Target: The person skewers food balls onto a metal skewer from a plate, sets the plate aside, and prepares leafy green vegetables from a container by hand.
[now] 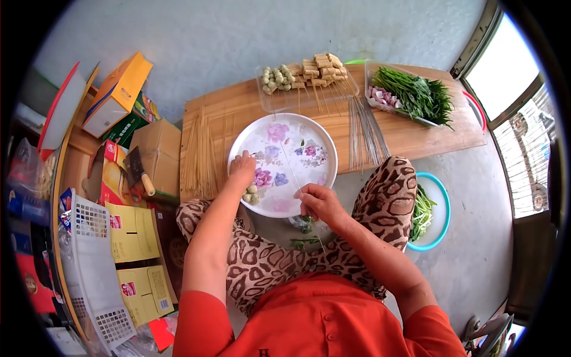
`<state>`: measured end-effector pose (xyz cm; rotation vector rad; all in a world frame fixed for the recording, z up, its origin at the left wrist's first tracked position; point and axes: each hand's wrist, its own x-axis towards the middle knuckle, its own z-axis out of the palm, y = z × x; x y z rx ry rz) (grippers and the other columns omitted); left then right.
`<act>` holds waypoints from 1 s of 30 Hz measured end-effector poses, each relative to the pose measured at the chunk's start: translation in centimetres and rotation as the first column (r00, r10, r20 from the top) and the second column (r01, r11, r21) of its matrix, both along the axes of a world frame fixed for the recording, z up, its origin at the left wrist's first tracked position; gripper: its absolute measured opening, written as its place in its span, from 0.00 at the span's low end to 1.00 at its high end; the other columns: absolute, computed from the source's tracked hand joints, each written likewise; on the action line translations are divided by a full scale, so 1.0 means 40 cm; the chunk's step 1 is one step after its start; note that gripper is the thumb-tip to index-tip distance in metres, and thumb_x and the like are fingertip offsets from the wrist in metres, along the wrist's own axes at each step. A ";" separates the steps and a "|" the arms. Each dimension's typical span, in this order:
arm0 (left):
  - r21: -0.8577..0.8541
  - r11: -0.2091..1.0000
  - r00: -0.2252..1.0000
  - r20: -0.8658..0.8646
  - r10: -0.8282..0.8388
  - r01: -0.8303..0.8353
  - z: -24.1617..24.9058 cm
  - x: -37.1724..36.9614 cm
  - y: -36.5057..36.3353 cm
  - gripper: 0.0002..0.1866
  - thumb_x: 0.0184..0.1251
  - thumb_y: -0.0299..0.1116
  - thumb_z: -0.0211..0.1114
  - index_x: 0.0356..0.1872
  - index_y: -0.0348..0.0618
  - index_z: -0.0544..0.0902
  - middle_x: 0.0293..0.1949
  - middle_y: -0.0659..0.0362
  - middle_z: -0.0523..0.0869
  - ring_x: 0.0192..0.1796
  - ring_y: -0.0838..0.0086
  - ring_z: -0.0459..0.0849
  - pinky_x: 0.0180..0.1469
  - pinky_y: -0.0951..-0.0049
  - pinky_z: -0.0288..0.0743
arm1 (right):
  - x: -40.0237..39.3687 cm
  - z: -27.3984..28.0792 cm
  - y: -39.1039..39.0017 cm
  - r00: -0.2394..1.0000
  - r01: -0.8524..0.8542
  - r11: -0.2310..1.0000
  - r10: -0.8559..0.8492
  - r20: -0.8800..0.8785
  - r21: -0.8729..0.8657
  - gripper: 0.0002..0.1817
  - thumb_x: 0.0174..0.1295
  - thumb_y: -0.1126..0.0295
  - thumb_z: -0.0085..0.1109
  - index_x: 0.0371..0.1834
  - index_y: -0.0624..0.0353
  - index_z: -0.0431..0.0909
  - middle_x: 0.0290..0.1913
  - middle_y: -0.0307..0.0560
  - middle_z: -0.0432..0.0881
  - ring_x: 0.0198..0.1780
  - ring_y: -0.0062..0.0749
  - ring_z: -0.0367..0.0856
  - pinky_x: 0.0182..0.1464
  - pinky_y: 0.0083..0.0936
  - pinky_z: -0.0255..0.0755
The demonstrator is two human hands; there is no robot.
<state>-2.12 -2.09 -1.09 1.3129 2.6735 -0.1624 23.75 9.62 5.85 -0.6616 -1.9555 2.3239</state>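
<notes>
My right hand (321, 203) pinches a thin, pale metal skewer (290, 159) that slants across a round white tray with a flower print (309, 178). At the tray's left side is my left hand (242, 169), its fingers bent together; what they hold, if anything, is hidden. Several small pale greenish balls (252, 194) lie on the tray's lower left, below my left wrist. The tray rests between my knees and the wooden table's front edge.
On the wooden table (238, 101) lie bamboo skewers (203, 154) and metal skewers (367, 134). Behind are a clear tray of skewered food (321, 74) and a container of greens (410, 95). A blue-rimmed basin (446, 217) stands right; cartons and a cleaver (140, 169) sit left.
</notes>
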 end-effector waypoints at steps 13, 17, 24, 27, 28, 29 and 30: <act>0.010 1.000 1.000 -0.024 -0.017 0.017 -0.019 0.048 -0.006 0.09 0.59 0.22 0.55 0.38 0.37 0.82 0.51 0.49 0.72 0.50 0.50 0.77 0.53 0.58 0.75 | -0.080 0.107 0.072 0.990 -0.127 0.991 0.124 -0.065 -0.040 0.10 0.68 0.68 0.50 0.38 0.62 0.78 0.23 0.39 0.75 0.19 0.16 0.64 0.22 0.15 0.58; 0.103 0.993 0.993 0.112 0.041 -0.053 0.023 0.055 -0.009 0.10 0.53 0.19 0.58 0.36 0.39 0.82 0.48 0.47 0.72 0.50 0.52 0.77 0.52 0.61 0.74 | -0.103 0.032 0.096 0.998 -0.061 0.993 0.060 -0.010 -0.097 0.09 0.67 0.69 0.50 0.38 0.62 0.78 0.23 0.39 0.76 0.19 0.16 0.63 0.21 0.16 0.57; 0.326 0.932 0.879 0.476 -0.019 -0.156 0.083 0.005 0.006 0.09 0.56 0.23 0.60 0.38 0.43 0.84 0.43 0.45 0.82 0.46 0.54 0.82 0.48 0.65 0.76 | -0.122 -0.001 0.088 0.999 -0.032 0.989 0.032 0.004 -0.148 0.10 0.68 0.69 0.48 0.40 0.61 0.78 0.21 0.39 0.75 0.17 0.16 0.62 0.20 0.15 0.57; 0.275 0.645 0.246 0.960 -0.137 -0.713 0.129 -0.003 0.012 0.09 0.64 0.27 0.59 0.44 0.38 0.81 0.44 0.49 0.82 0.44 0.63 0.83 0.46 0.68 0.78 | -0.123 -0.001 0.083 0.999 -0.046 0.989 0.047 0.005 -0.141 0.11 0.70 0.68 0.47 0.42 0.61 0.78 0.19 0.37 0.74 0.16 0.16 0.61 0.20 0.15 0.56; 0.270 0.642 0.246 0.961 -0.129 -0.717 0.156 0.005 0.006 0.09 0.64 0.27 0.59 0.44 0.38 0.81 0.44 0.49 0.82 0.44 0.63 0.83 0.46 0.68 0.78 | -0.123 0.005 0.078 0.999 -0.050 0.993 0.049 -0.010 -0.106 0.11 0.70 0.67 0.46 0.44 0.61 0.77 0.18 0.36 0.73 0.16 0.15 0.61 0.20 0.15 0.56; 0.231 0.544 0.096 0.960 -0.264 -0.807 0.183 0.014 0.000 0.10 0.66 0.29 0.58 0.46 0.37 0.79 0.44 0.51 0.82 0.44 0.66 0.83 0.46 0.70 0.78 | -0.123 0.014 0.072 0.998 -0.053 0.996 0.052 -0.024 -0.069 0.12 0.71 0.67 0.45 0.45 0.60 0.77 0.17 0.35 0.72 0.16 0.15 0.61 0.20 0.15 0.56; 0.165 0.447 -0.037 0.912 -0.409 -0.879 0.194 0.017 -0.006 0.12 0.69 0.30 0.57 0.49 0.35 0.77 0.44 0.54 0.82 0.43 0.70 0.83 0.46 0.72 0.78 | -0.122 0.025 0.065 0.997 -0.068 0.996 0.066 -0.034 -0.063 0.12 0.71 0.67 0.44 0.47 0.61 0.76 0.17 0.34 0.70 0.16 0.14 0.62 0.20 0.14 0.55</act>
